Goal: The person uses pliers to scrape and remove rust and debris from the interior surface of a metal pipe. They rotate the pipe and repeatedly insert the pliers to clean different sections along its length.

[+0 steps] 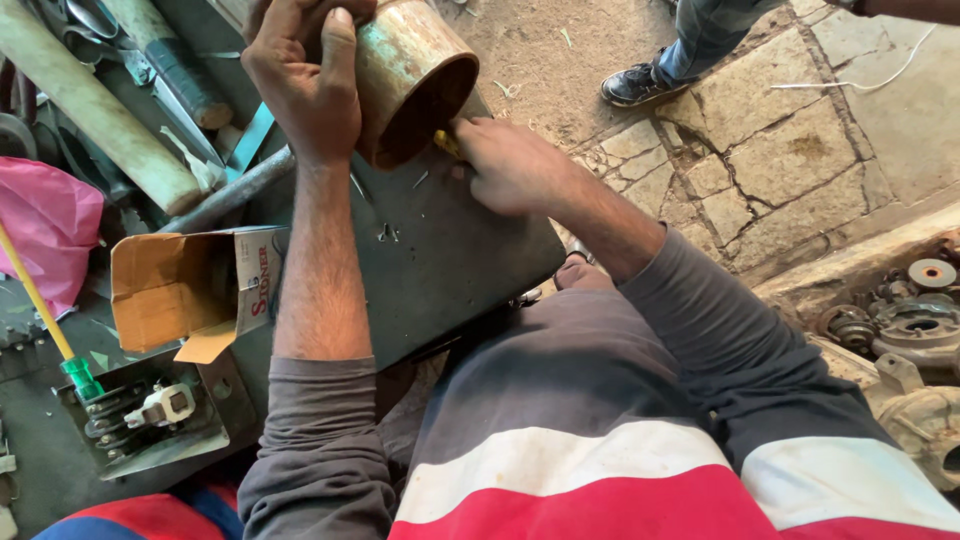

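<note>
My left hand (305, 75) grips a rusty hollow metal cylinder (410, 70) from above, holding it tilted on a dark metal plate (450, 250) with its open end facing me. My right hand (510, 160) is at the cylinder's open rim, fingers pinched on a small yellow object (445, 142) that is mostly hidden. A few small nails or screws (388, 233) lie on the plate just below the cylinder.
An open cardboard box (185, 290) sits at the left, beside a grey metal part with springs (150, 415) and a green-handled tool (70, 360). Wooden handles (100, 110), a pipe (230, 195) and pink cloth (45, 230) lie further left. Another person's shoe (635, 85) stands on the stone floor; metal machine parts (910, 320) sit at right.
</note>
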### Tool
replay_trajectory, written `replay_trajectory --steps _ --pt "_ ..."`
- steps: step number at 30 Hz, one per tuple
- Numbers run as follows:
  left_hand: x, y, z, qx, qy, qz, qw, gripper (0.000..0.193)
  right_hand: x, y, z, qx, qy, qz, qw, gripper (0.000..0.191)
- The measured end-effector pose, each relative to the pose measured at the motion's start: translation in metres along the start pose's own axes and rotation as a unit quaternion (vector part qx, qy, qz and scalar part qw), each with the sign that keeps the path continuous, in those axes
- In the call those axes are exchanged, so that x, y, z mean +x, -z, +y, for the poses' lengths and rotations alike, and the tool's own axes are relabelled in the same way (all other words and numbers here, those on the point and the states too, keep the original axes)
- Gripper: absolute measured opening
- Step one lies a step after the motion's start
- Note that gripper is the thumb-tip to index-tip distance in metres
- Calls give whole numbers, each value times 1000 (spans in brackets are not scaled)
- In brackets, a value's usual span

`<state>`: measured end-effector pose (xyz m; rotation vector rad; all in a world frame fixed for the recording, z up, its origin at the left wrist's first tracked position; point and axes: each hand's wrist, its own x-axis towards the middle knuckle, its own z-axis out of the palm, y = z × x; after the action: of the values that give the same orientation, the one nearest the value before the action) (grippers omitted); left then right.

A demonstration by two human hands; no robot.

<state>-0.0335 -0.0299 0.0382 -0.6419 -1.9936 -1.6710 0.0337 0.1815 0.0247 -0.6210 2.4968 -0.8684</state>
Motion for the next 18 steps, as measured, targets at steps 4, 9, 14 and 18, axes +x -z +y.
replay_trajectory --steps 4,9,14,18 --pt "3 0 -3 6 -22 -4 1000 18 7 4 -8 -64 -1 -16 998 40" --pt "4 0 -4 31 -42 -5 999 18 9 12 -19 -109 -57 -60 991 46" --pt "-1 1 -5 34 -14 12 999 16 4 22 -29 -149 -38 -60 986 47" --pt "-1 2 -7 40 -18 13 999 16 4 19 -42 -185 -54 -67 979 44"
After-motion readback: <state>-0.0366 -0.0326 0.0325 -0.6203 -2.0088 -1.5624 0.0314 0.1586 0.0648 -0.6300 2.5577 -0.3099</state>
